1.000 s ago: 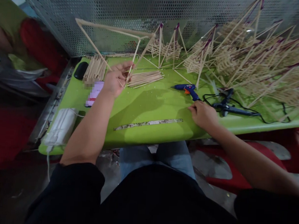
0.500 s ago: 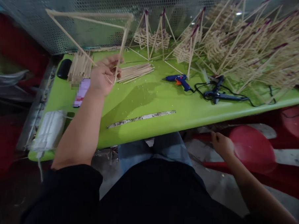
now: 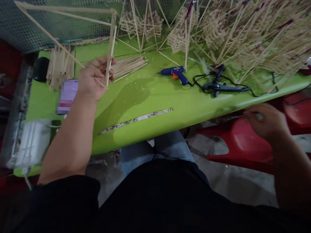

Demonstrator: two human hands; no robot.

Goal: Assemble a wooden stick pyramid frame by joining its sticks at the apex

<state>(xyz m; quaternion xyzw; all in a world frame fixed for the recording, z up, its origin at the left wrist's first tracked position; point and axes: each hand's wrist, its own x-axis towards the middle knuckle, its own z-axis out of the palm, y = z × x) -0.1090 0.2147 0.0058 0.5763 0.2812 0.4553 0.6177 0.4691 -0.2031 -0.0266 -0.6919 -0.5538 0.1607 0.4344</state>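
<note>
My left hand (image 3: 97,74) is closed on one corner of a wooden stick frame (image 3: 69,10), which it holds up over the left part of the table. Behind those fingers a bundle of loose wooden sticks (image 3: 130,67) lies on the green tabletop (image 3: 151,95). My right hand (image 3: 267,121) is off the table's front edge, above a red plastic stool (image 3: 249,137). Its fingers are pinched together, and what may be between them is too faint to make out. The nearest tool to it is a dark blue tool on a black cord (image 3: 223,88).
A blue glue gun (image 3: 174,73) lies mid-table, with a worn ruler-like strip (image 3: 137,119) in front. Many finished stick structures (image 3: 233,41) crowd the back right. At left are upright sticks (image 3: 61,62), a purple phone-like item (image 3: 67,93) and a white power strip (image 3: 33,142).
My right hand has risen and moved right, closer to the table edge. My left hand still holds the stick frame. The whole view has shifted, with table items appearing further left.
</note>
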